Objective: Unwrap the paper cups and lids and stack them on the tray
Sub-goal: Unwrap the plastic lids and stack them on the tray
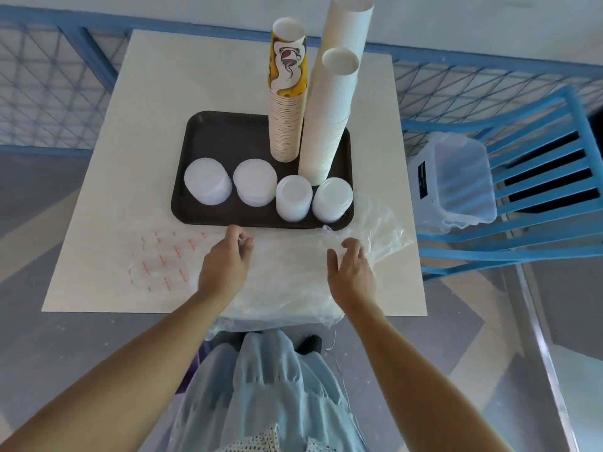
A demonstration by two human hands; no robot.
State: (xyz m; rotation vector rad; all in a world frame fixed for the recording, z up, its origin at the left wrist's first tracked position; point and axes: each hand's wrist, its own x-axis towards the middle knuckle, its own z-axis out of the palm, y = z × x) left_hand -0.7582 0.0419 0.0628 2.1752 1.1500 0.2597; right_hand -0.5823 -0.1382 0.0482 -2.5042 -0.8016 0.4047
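We look down on a person's two bare arms reaching over a white square tabletop (130, 158). The left hand (228, 259) and the right hand (350, 269) are apart, both palm down over a sheet of crumpled clear plastic wrap (287, 282) that spreads beneath and between them.

The left hand's fingers curl in toward the thumb at the wrap's far edge. We cannot tell whether they pinch it. The right hand's fingers are loosely bent and spread, the thumb held away from them, and it grips nothing that we can see.

Just beyond both sets of fingertips lies a black rectangular plastic tray (195, 132). Along its near edge stand four short stacks of white plastic lids (207, 181), side by side. The two on the right sit ahead of the right hand.

Farther beyond the hands, at the back right of the tray, a tall stack of yellow and brown printed paper cups (287, 125) stands upright. Right beside it rise two tall stacks of plain white paper cups (326, 125), one higher than the other.

To the left of the left hand lies a flattened clear wrapper with red print (160, 262).

Well to the right of the right hand, a clear plastic bin (453, 181) rests on a blue slatted wooden chair (538, 141).
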